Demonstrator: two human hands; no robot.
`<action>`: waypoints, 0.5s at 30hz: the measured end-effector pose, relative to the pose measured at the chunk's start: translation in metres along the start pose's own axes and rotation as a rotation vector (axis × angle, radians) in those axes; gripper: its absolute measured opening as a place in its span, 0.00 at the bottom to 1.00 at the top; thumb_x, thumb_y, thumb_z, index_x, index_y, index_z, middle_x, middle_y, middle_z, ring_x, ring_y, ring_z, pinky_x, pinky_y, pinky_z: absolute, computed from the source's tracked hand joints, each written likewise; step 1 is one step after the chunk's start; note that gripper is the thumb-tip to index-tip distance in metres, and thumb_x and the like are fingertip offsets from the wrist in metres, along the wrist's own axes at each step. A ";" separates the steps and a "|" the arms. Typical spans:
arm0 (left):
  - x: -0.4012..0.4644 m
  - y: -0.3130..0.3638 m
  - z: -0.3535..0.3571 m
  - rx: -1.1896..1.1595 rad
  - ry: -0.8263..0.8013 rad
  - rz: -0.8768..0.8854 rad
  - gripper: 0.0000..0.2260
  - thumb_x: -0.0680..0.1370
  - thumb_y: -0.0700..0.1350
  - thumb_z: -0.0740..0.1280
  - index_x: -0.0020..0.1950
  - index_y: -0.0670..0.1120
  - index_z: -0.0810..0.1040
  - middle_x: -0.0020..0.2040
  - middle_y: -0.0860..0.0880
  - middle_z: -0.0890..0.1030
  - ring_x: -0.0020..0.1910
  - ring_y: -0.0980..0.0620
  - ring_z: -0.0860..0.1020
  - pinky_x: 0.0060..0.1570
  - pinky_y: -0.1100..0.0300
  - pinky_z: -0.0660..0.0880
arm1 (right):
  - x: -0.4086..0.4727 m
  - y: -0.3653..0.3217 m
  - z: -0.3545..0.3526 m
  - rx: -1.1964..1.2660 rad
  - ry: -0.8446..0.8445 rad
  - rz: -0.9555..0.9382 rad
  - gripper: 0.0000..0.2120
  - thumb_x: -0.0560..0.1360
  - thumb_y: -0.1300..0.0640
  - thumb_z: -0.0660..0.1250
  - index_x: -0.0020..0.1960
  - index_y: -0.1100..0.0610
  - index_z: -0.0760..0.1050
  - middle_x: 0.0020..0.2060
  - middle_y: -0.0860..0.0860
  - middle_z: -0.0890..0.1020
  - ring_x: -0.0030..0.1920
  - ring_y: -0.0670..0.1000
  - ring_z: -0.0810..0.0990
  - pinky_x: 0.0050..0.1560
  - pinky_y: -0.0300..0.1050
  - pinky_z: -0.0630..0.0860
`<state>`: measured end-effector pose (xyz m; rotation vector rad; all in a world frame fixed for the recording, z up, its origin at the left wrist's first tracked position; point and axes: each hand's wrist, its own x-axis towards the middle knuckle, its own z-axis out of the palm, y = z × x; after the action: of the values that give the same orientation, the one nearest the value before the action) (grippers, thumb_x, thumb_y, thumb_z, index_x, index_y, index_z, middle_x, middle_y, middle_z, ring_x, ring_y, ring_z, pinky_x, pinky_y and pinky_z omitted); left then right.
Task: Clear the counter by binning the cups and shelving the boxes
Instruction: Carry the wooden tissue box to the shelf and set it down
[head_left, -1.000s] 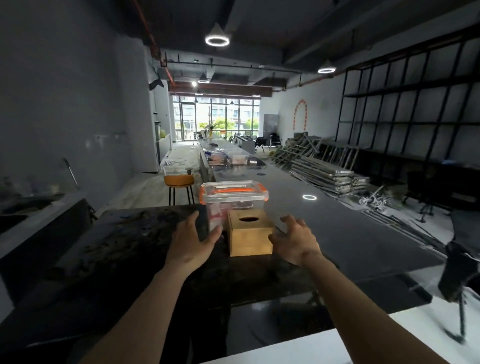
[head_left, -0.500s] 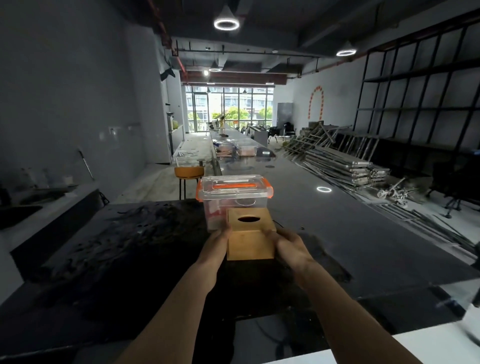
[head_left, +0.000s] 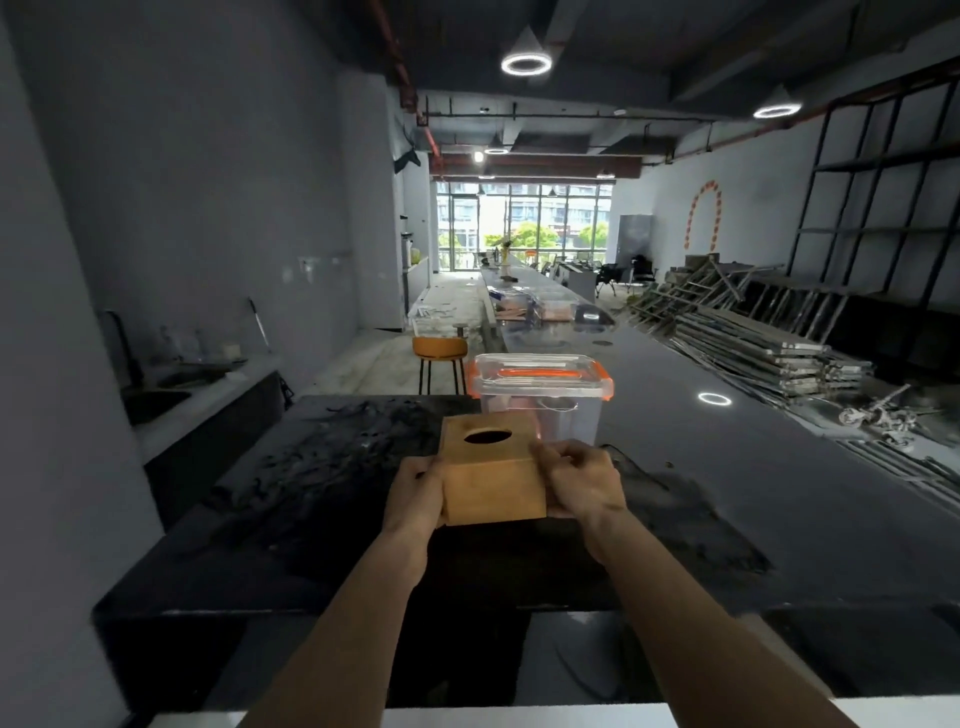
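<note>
Wooden box (head_left: 491, 480) with a round top hole, clasped between left hand (head_left: 415, 493) and right hand (head_left: 584, 483), above dark counter (head_left: 311, 493), lidded plastic tub (head_left: 540, 395) just behind

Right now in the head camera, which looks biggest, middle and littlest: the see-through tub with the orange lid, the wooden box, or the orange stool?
1. Clear tub, biggest, though farther back than the box.
2. Wooden box, slightly smaller; nearness may flatter it.
3. Orange stool, littlest here, but it stands far back, so likely bigger really.

box (head_left: 492, 480): tan wood | tub (head_left: 540, 397): clear, orange clips | counter (head_left: 322, 467): black, mottled | stool (head_left: 439, 347): orange seat
</note>
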<state>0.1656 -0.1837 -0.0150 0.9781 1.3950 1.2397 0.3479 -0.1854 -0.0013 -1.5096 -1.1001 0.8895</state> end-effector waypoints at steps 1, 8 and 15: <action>-0.006 0.003 -0.017 0.002 0.038 0.012 0.11 0.82 0.54 0.63 0.59 0.50 0.76 0.59 0.45 0.80 0.57 0.45 0.80 0.53 0.50 0.80 | -0.009 -0.006 0.014 0.020 -0.031 -0.005 0.12 0.78 0.42 0.71 0.50 0.52 0.82 0.55 0.56 0.85 0.55 0.60 0.85 0.52 0.63 0.87; -0.071 0.020 -0.169 -0.052 0.321 0.060 0.09 0.81 0.52 0.66 0.48 0.47 0.76 0.56 0.43 0.80 0.57 0.42 0.79 0.60 0.43 0.79 | -0.090 -0.049 0.137 0.030 -0.278 -0.082 0.10 0.78 0.46 0.70 0.51 0.51 0.83 0.53 0.57 0.88 0.53 0.59 0.88 0.49 0.60 0.88; -0.229 0.008 -0.391 -0.179 0.687 0.177 0.05 0.82 0.44 0.65 0.53 0.42 0.75 0.59 0.35 0.80 0.51 0.41 0.79 0.58 0.45 0.78 | -0.285 -0.096 0.298 -0.002 -0.676 -0.183 0.07 0.80 0.50 0.68 0.52 0.51 0.82 0.53 0.55 0.86 0.52 0.58 0.87 0.50 0.58 0.88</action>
<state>-0.1761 -0.4786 0.0237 0.5728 1.6896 1.9134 -0.0366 -0.3598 0.0304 -1.0988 -1.6878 1.3102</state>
